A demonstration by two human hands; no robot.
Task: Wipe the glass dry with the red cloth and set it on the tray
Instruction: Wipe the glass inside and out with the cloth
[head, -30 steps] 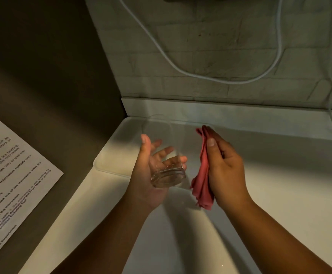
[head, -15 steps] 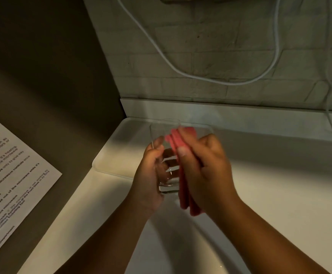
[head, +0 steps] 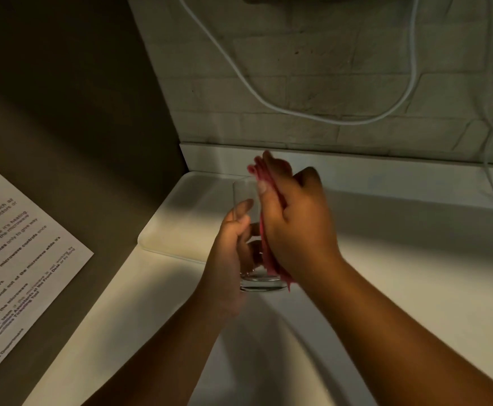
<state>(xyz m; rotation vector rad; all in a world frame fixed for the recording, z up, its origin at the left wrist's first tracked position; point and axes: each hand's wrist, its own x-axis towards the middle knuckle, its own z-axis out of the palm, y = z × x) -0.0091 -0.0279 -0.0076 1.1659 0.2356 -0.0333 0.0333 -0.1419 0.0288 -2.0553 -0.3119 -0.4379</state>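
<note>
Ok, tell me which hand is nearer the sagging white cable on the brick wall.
Right. The right hand, pressing the red cloth against the glass, sits below the cable; the left hand grips the glass lower and further left.

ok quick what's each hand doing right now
Left hand: closed around the glass, held upright above the counter.
Right hand: closed on the red cloth, pressing it against the glass.

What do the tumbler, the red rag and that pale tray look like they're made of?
Tumbler: clear glass, fingers visible through it, thick base. Red rag: soft cloth, matte, folding limply. Tray: smooth off-white, rounded rim, probably plastic, perhaps ceramic.
</note>
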